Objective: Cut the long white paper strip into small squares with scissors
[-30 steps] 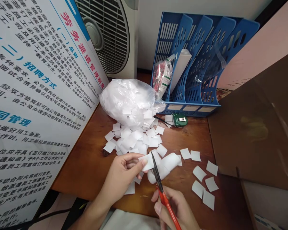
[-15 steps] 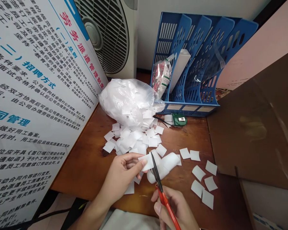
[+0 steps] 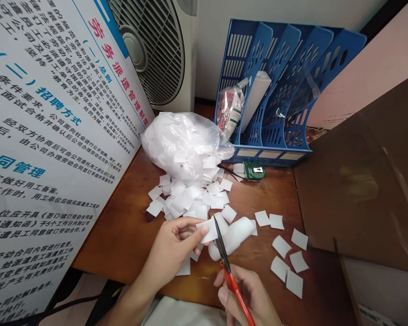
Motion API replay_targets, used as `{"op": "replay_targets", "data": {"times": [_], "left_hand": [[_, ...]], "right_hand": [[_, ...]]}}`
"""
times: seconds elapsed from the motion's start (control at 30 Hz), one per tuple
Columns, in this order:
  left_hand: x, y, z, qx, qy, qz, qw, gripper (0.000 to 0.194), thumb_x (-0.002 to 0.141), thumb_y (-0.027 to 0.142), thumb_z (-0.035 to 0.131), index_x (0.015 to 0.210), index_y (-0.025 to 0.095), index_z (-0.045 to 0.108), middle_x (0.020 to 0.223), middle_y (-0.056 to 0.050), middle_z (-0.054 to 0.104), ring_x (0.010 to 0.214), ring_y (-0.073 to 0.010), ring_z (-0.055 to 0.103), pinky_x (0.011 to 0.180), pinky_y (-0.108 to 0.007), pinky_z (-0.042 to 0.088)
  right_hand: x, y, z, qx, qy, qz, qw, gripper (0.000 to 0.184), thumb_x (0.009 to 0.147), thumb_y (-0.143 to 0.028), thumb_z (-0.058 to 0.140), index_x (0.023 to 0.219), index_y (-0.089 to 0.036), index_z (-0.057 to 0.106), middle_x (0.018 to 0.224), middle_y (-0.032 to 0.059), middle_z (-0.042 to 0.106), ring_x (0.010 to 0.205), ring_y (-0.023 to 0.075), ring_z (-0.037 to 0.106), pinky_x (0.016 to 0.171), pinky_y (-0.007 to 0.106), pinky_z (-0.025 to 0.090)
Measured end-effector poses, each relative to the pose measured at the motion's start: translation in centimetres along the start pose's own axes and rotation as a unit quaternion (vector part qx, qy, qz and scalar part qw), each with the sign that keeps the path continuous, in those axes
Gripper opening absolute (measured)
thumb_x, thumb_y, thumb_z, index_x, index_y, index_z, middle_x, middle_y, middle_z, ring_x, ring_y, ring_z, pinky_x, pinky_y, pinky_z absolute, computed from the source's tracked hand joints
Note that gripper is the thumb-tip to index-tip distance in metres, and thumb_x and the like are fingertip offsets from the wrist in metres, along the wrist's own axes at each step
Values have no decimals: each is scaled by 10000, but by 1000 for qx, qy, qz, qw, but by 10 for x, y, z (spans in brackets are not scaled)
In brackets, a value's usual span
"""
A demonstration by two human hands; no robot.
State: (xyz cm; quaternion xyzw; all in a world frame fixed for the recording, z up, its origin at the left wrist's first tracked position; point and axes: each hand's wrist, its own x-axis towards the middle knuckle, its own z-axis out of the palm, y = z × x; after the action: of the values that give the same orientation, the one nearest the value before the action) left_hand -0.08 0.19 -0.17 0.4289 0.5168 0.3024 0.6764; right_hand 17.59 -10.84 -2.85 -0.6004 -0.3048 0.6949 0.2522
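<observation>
Between thumb and fingers, my left hand [image 3: 178, 246] pinches the end of a white strip [image 3: 208, 230], thin like paper or foam sheet. My right hand [image 3: 246, 292] is closed around the red handles of a pair of scissors [image 3: 225, 258]. Their dark blades lie across the strip, just right of my left fingertips. Behind the blades, the rest of the strip curls in a loose white roll [image 3: 237, 236] on the table. A heap of cut white squares [image 3: 183, 197] lies beyond my hands. More loose squares [image 3: 294, 261] are scattered to the right.
A clear plastic bag [image 3: 182, 140] full of white squares stands behind the heap. Near it are a green tape measure [image 3: 254, 170] and a blue file rack [image 3: 272, 154]. A printed board [image 3: 54, 158] leans at left, a fan [image 3: 156, 54] behind, a brown panel [image 3: 360, 181] at right.
The view shifts very slightly. Hands, scissors and strip hold nearly the same position.
</observation>
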Motion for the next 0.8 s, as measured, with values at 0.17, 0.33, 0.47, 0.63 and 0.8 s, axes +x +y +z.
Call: {"op": "replay_targets", "data": {"times": [0.17, 0.33, 0.47, 0.63, 0.8], "left_hand": [[0, 0, 1, 2, -2, -4, 1000, 326, 854, 389, 774, 1035, 118, 794, 743, -60, 752, 561, -104, 575, 556, -190, 500], [0, -1, 0, 1, -1, -1, 1000, 336, 854, 392, 772, 1042, 115, 794, 748, -65, 753, 565, -109, 574, 554, -195, 499], [0, -2, -1, 3, 0, -3, 1000, 342, 852, 391, 773, 1055, 116, 794, 758, -69, 758, 572, -112, 576, 558, -196, 498], [0, -4, -2, 6, -1, -6, 1000, 356, 842, 398, 776, 1065, 122, 795, 766, -77, 761, 601, -134, 599, 562, -211, 503], [1, -6, -3, 5, -4, -6, 1000, 351, 846, 398, 771, 1059, 120, 796, 759, -79, 763, 591, -133, 601, 558, -212, 507]], "right_hand": [[-3, -6, 2, 8, 11, -1, 1000, 754, 707, -859, 619, 903, -131, 576, 682, -27, 479, 471, 58, 450, 500, 213, 362], [2, 1, -2, 4, -18, -4, 1000, 718, 736, -829, 626, 911, -135, 567, 658, -40, 454, 459, 48, 422, 467, 192, 353], [7, 9, -5, 2, -47, -13, 999, 694, 765, -810, 614, 922, -137, 558, 630, -52, 419, 451, 45, 399, 448, 181, 336], [8, 12, -4, 1, -39, 0, 999, 658, 744, -770, 674, 914, -148, 545, 588, -62, 405, 456, 61, 424, 463, 190, 341], [8, 15, -2, -10, -16, 21, 1000, 577, 737, -681, 731, 883, -147, 568, 571, -60, 409, 471, 65, 422, 479, 195, 365]]}}
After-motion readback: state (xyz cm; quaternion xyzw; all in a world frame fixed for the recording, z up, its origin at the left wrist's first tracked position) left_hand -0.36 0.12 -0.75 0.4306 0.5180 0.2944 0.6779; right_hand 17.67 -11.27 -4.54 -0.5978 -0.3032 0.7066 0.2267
